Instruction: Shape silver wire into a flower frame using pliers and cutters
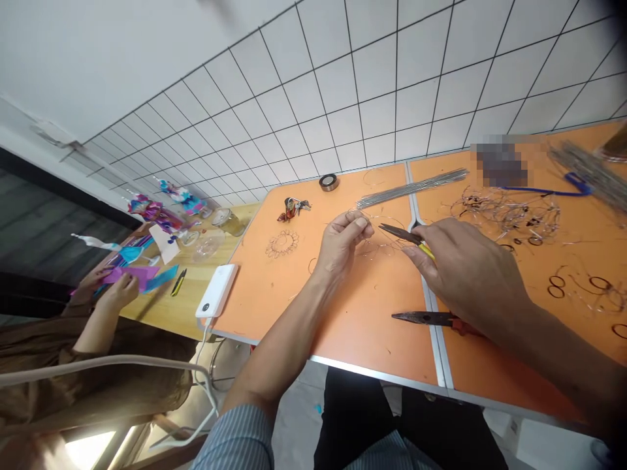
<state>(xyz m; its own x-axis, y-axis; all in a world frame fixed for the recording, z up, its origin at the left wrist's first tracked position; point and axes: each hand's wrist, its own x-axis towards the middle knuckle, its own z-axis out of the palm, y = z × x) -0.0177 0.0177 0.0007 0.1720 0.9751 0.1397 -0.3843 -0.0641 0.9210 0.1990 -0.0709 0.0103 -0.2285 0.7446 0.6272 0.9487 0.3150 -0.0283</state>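
Observation:
My left hand (343, 245) pinches a thin, looped wire piece (377, 243) just above the orange table (343, 326). My right hand (465, 271) grips yellow-handled pliers (404, 236), whose dark jaws point left at the wire beside my left fingers. A second pair of pliers with red handles (431, 318) lies on the table below my right hand. A finished wire flower (283, 243) lies to the left of my left hand.
A bundle of straight wires (411, 188), a tape roll (328, 182), keys (292, 208) and tangled wire scraps (509, 215) lie on the table. A white power bank (217, 290) sits at the left edge. Another person's hands (110, 287) handle coloured paper at the left.

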